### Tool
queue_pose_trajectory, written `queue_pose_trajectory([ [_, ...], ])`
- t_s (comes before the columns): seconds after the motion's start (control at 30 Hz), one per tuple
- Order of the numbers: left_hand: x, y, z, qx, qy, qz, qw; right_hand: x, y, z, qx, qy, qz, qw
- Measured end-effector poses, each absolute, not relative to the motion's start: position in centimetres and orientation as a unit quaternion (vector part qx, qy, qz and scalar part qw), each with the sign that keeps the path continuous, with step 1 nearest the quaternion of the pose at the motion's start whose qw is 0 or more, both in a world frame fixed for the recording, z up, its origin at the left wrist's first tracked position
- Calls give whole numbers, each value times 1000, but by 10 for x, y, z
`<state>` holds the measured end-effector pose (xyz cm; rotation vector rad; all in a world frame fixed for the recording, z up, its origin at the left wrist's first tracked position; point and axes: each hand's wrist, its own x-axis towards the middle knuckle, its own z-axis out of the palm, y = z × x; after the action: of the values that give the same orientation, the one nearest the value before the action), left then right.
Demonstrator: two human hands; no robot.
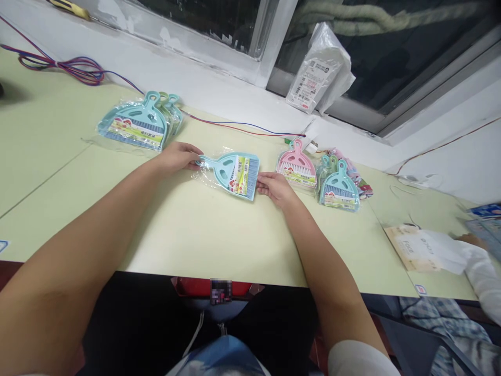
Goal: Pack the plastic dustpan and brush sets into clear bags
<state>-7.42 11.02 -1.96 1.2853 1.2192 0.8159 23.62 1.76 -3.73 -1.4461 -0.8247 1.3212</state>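
A light-blue dustpan and brush set [225,169] in clear plastic wrap lies sideways over the table, with a printed label across its bristles. My left hand [182,156] pinches the handle end, where the loose wrap shows. At the opposite end, the thumb and fingers of my right hand [274,187] close on the wide edge beside the bristles. Left of it stands a stack of wrapped blue and green sets [135,128]. To the right are a wrapped pink set [296,164] and another group of blue and green sets [340,188].
Coiled red and blue wires [78,69] lie at the back left, below a yellow-handled screwdriver [70,8]. A plastic-wrapped package [313,75] leans against the window. Patterned cloth [366,187] sits behind the right sets. Another person's white sleeve [483,271] reaches in near a printed packet [410,248].
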Motion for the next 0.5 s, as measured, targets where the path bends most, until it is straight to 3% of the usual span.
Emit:
queue_pose_trajectory([
  [0.5, -85, 122, -32, 564, 447, 325, 614, 254, 15, -31, -489, -347, 667, 442],
])
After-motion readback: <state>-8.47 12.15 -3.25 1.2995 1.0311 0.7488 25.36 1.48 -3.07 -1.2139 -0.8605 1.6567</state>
